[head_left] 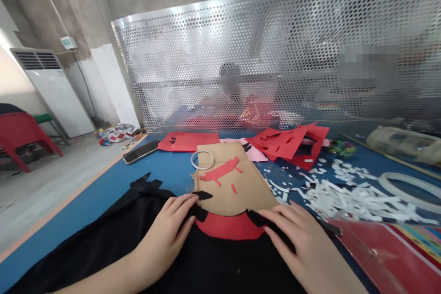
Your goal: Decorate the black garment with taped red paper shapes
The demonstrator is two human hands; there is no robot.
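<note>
Black fabric [237, 264] spreads across the near part of the blue table, and a curved red piece [229, 226] lies along its upper edge with black bits at both ends. My left hand [172, 225] pinches the black edge at the left end of the red piece. At the right end, my right hand [296, 234] has its fingers and thumb closed on the black edge there. Just beyond lies a brown cardboard sheet [241, 188], bearing a red paper cutout [220, 171], a small red scrap [234, 189] and a pointed black scrap [204, 195] near my left fingertips.
A tape roll [202, 160] sits on the cardboard's far left. Behind are a phone [141, 152] and cut red paper [289, 144]. White paper strips [351, 200], a white ring [409, 193] and a red packet [382, 252] lie right. A perforated metal screen [193, 64] stands behind the table.
</note>
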